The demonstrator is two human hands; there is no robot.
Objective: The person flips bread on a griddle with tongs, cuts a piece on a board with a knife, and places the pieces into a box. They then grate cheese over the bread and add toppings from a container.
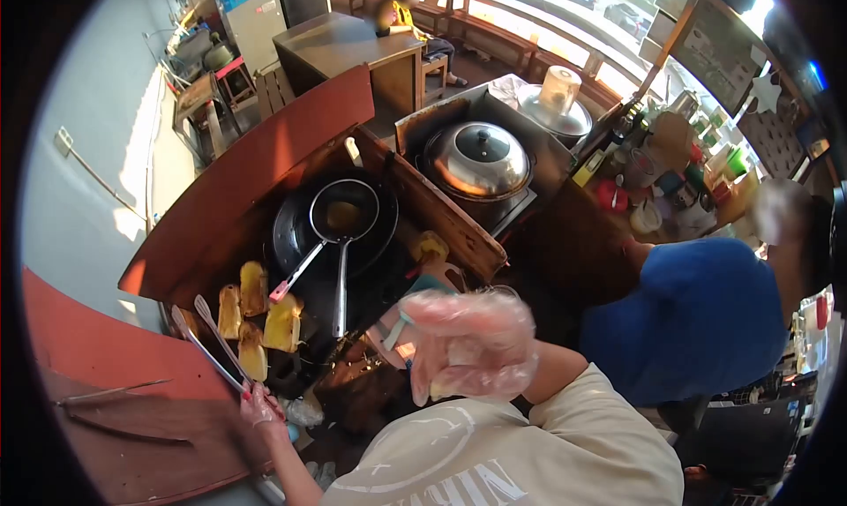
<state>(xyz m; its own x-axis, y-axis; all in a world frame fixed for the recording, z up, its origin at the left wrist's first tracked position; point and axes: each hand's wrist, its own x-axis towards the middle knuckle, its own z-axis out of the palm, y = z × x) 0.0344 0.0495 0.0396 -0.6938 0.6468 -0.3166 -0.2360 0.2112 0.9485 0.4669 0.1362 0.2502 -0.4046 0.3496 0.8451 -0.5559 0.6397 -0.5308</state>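
At lower left, the bread slices (282, 323) look partly browned, with paler patches left. The left hand (263, 408) has fingers closed around tongs (203, 309); the right hand (476, 340) curls, any hold unclear

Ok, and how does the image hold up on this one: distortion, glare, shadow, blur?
Head view: fisheye bending bows the red panel, with black borders at the sides; daylight at upper right is blown out; a bright reflection sits on the domed lid; shadow swallows detail below the wok; the gloved right hand looks soft, its shiny plastic obscuring the fingers.
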